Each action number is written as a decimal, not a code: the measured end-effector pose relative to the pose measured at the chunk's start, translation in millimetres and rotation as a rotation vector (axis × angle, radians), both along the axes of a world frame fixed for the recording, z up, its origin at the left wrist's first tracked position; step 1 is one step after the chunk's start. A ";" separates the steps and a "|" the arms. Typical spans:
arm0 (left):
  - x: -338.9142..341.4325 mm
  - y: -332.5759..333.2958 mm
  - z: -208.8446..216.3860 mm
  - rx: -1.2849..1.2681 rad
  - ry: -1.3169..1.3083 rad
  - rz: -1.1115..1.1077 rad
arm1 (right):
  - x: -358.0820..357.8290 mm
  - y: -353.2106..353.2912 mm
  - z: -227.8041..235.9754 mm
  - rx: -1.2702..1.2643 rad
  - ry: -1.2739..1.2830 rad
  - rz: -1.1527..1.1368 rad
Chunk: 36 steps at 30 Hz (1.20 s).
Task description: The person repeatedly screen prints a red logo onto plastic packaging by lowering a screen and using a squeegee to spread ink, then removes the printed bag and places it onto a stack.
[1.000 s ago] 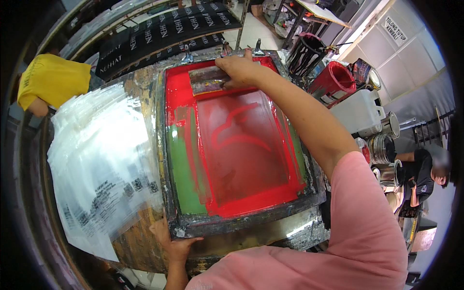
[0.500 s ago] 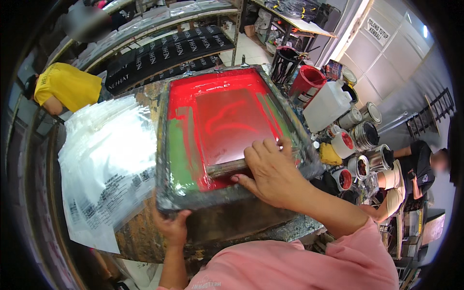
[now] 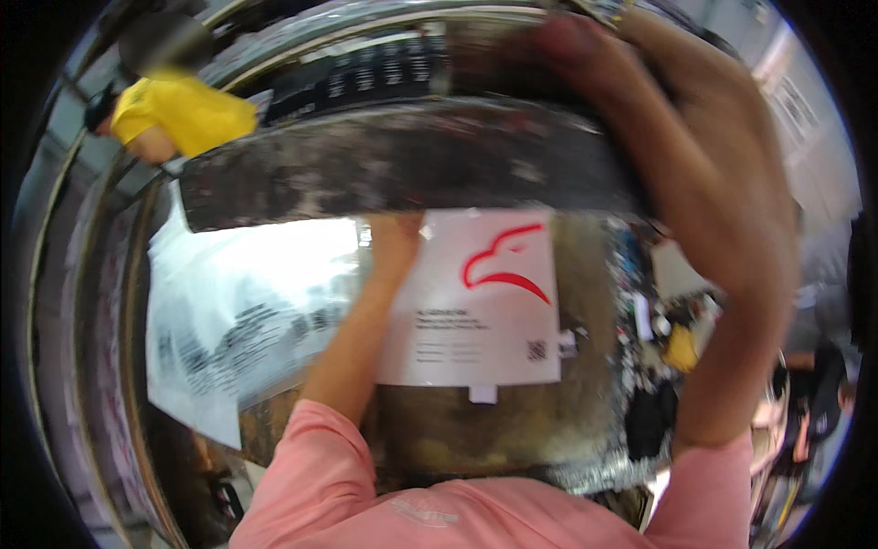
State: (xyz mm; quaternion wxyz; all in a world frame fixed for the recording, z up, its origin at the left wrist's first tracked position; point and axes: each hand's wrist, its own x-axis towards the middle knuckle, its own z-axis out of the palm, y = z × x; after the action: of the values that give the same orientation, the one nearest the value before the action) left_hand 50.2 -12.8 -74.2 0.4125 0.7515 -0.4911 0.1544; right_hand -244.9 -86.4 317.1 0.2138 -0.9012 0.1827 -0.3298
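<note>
A screen-printing frame (image 3: 412, 169) is tilted up, its dark, ink-stained near edge facing me. My right hand (image 3: 704, 128) is large and close at the upper right, its fingers closed on the squeegee (image 3: 494, 69), whose brown handle is blurred. Beneath the raised frame lies a white plastic sheet (image 3: 439, 316) with a red bird-head outline and small dark print. My left hand (image 3: 398, 236) reaches over to this sheet's far left corner. The frame's edge hides its fingers.
A pile of white printed plastic sheets (image 3: 247, 311) lies left on the worn table (image 3: 439, 439). Racks with black printed material (image 3: 366, 78) stand behind. A person in yellow (image 3: 187, 114) bends at the far left. Cans and a yellow object (image 3: 679, 348) sit at the right.
The screen has swung up off the table, showing the printed sheet below. My right hand rose with the squeegee. My left hand moved from the frame's near left corner to the sheet.
</note>
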 end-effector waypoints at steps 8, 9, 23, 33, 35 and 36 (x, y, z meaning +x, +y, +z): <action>-29.6 90.6 64.4 -0.035 0.327 0.252 | -60.7 -76.8 -15.7 -0.669 0.289 -0.074; -35.1 112.7 64.4 -0.134 0.534 0.398 | -62.2 -67.4 -25.0 -0.564 0.232 -0.186; -84.5 218.2 105.2 0.812 -0.144 -0.056 | -34.7 7.3 -35.9 -0.496 0.077 -0.259; -264.2 68.5 66.5 0.603 -0.105 -0.534 | -28.7 -2.7 -27.8 -0.507 0.054 -0.236; -284.6 60.7 67.2 0.620 -0.156 -0.589 | -44.2 -0.4 -25.1 -0.484 0.079 -0.251; -284.5 63.5 69.9 0.634 -0.160 -0.594 | -45.3 -2.4 -29.2 -0.449 0.077 -0.243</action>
State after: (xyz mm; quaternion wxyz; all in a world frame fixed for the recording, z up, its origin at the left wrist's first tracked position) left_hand -234.2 50.7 -4.4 0.1485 0.6528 -0.7394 -0.0714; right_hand -290.3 -88.9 287.9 -0.0399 -0.9095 0.2197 -0.3507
